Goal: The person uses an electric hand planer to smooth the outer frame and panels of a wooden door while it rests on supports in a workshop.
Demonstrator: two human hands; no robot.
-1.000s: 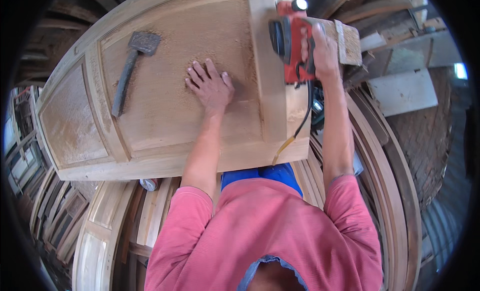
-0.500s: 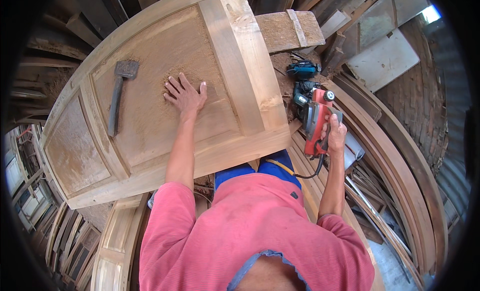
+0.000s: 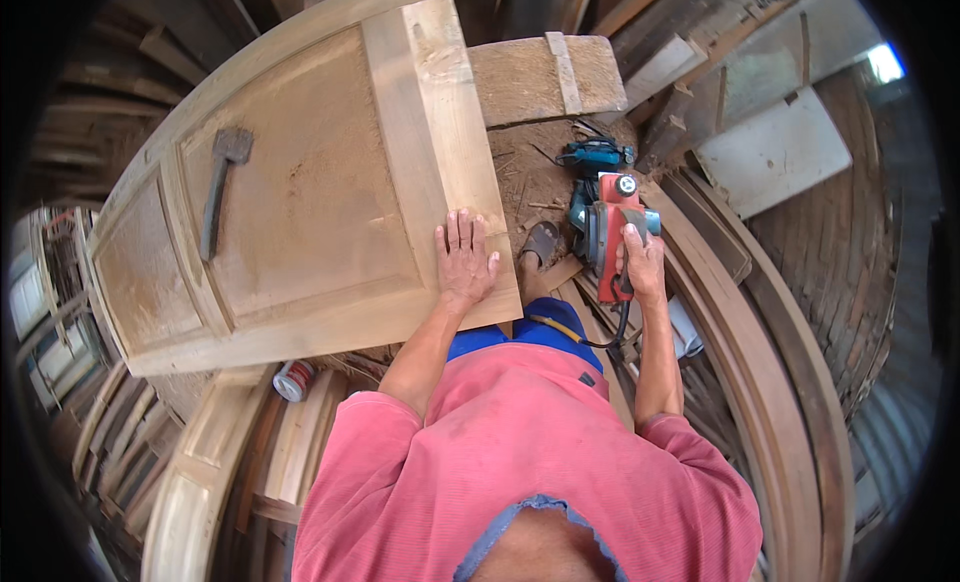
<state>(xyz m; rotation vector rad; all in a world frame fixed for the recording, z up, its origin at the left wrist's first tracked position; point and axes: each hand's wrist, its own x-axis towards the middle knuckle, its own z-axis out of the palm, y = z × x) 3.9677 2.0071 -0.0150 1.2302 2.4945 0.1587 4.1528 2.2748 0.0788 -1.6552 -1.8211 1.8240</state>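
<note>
My left hand (image 3: 466, 262) lies flat, fingers stretched out, on the right-end frame of a wooden panel door (image 3: 430, 132). Sawdust covers the door's recessed panels. My right hand (image 3: 643, 265) is wrapped round the rear handle of a red electric planer (image 3: 612, 222), held off the door's right side. A cord (image 3: 560, 329), partly yellow, runs from the planer toward my waist. On the door's left part lies a mallet (image 3: 222, 187) with a dark block head, apart from both hands.
Teal power tools (image 3: 595, 154) sit beyond the planer. Behind the door's right end is a dusty board (image 3: 540, 79). Long planks (image 3: 760, 322) are stacked at the right. A can (image 3: 294, 380) stands near left, beside another panelled wood piece (image 3: 200, 472). A sandalled foot (image 3: 540, 247) shows below.
My left hand has moved right and nearer, from the dusty middle panel to the door's end frame. The planer stays in my right hand. The view has shifted, and the can now shows.
</note>
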